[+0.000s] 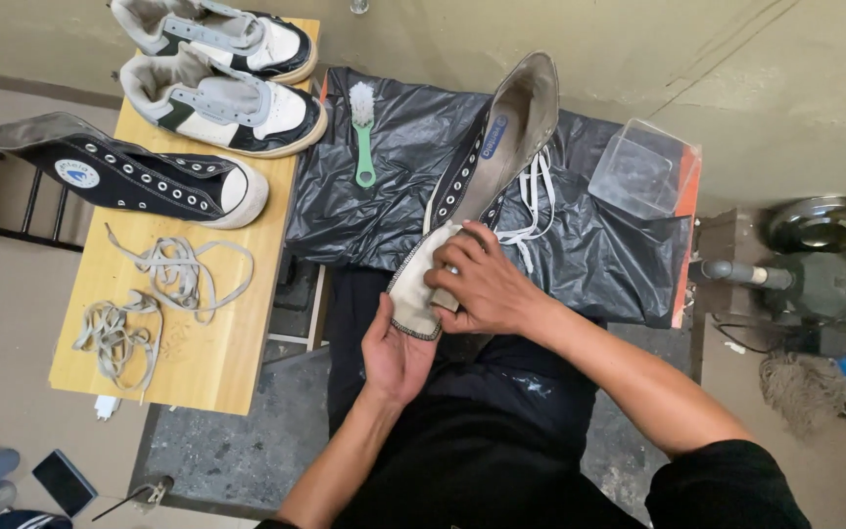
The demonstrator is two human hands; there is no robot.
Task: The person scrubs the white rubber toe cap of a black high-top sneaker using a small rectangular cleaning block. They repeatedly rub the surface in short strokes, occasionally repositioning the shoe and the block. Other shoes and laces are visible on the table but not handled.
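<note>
A black plastic sheet (599, 245) covers the surface in front of the person, at about 12 o'clock from the hands, and a wooden bench (237, 333) stands at 9 o'clock beside it. Across the sheet lies a black high-top shoe (487, 162), unlaced and opened out, its toe toward the person and its heel end pointing to 12 o'clock. On the bench, at 10 o'clock, a matching black high-top (139, 176) lies on its side, and beyond it, near 11 o'clock, sit two white sneakers (222, 103) side by side. A clear plastic box (643, 167) rests on the sheet at 2 o'clock. Loose grey laces (164, 279) are heaped on the bench at 9 o'clock. The right hand (477, 284) is curled over the shoe's pale toe cap, fingers pressed on it. The left hand (396, 355) cups the toe from beneath, palm up. A green-handled brush (362, 127) lies on the sheet at 11 o'clock.
</note>
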